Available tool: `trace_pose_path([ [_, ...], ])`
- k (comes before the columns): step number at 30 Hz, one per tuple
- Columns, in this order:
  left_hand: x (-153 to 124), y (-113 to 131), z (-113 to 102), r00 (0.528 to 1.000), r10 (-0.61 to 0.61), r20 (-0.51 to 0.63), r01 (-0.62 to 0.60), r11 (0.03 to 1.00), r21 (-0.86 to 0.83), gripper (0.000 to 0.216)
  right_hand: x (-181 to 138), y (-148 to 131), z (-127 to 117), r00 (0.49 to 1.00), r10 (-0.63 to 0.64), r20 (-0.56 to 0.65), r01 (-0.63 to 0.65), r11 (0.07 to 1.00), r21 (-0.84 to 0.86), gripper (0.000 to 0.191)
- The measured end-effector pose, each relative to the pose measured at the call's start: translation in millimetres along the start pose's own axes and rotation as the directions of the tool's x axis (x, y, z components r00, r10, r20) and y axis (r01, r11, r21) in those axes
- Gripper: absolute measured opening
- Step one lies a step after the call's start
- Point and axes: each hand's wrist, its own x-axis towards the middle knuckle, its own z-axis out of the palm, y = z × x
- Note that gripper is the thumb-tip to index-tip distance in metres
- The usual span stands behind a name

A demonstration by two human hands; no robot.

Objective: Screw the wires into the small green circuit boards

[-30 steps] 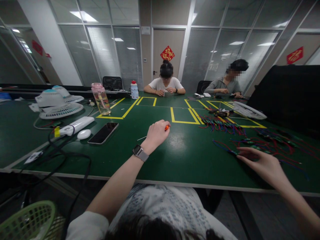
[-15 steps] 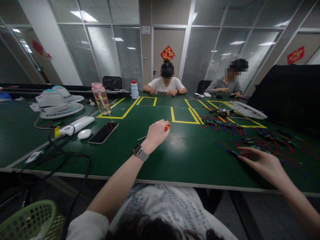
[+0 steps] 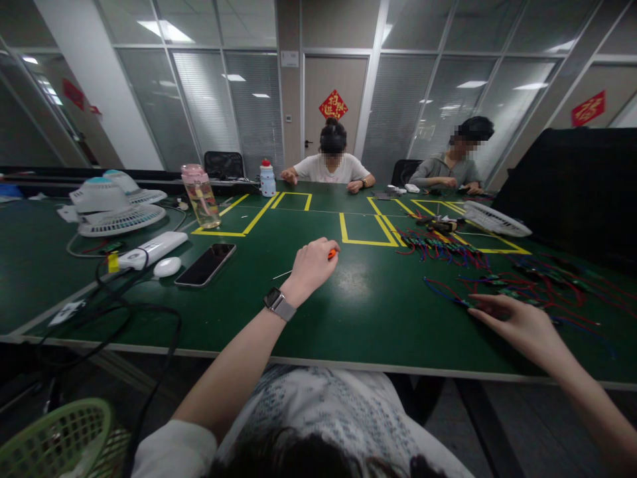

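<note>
My left hand [image 3: 314, 264] is closed over the table, wrapped round a screwdriver [image 3: 332, 253]. The orange end of its handle shows at my fingers, and a thin metal shaft sticks out to the left behind the hand. On the right, my right hand [image 3: 520, 326] pinches a small green circuit board [image 3: 466, 303] between thumb and fingers, low over the tabletop. Red and blue wires [image 3: 440, 288] trail from that board to the left. More wired boards [image 3: 562, 282] lie in a loose heap just beyond my right hand.
A row of wired boards [image 3: 442, 248] lies near yellow tape. A phone [image 3: 206, 265], white earbud case [image 3: 167, 267], power strip [image 3: 154, 250] and pink-lidded bottle [image 3: 200, 199] stand left. Black cables [image 3: 130, 307] cross the table's left edge. Two people sit opposite.
My right hand has shifted slightly left with the circuit board. My left hand stays in place. The person opposite has lowered a flat item and spread their hands apart.
</note>
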Motion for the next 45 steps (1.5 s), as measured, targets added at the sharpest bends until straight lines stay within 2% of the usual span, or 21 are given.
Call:
trace_pose_path([
  [6,1,-1,2,1.000,-0.010,-0.007,0.010,1.000,0.018,0.019,-8,-3,2,0.998,-0.015,-0.065,0.016,1.000,0.017,0.050],
  [13,0,-1,2,1.000,-0.001,-0.012,0.002,1.000,0.017,0.019,-10,-1,1,0.990,-0.058,-0.131,0.052,0.998,-0.044,0.046],
  [24,-1,-1,0,1.000,0.011,-0.013,-0.011,1.000,0.005,0.020,-3,5,8,0.999,-0.023,-0.046,0.021,0.999,-0.042,0.043],
  [29,-1,-1,2,1.000,0.009,-0.008,-0.009,1.000,0.005,0.020,3,7,2,0.996,0.061,0.072,-0.060,0.998,-0.012,0.047],
  [32,0,-1,3,1.000,0.008,-0.009,-0.008,1.000,0.018,0.019,6,8,-1,0.991,0.066,0.121,-0.066,0.998,0.003,0.049],
  [45,0,-1,2,1.000,0.017,-0.011,-0.017,1.000,0.013,0.018,4,0,-5,0.990,0.019,0.140,-0.017,1.000,-0.018,0.047],
])
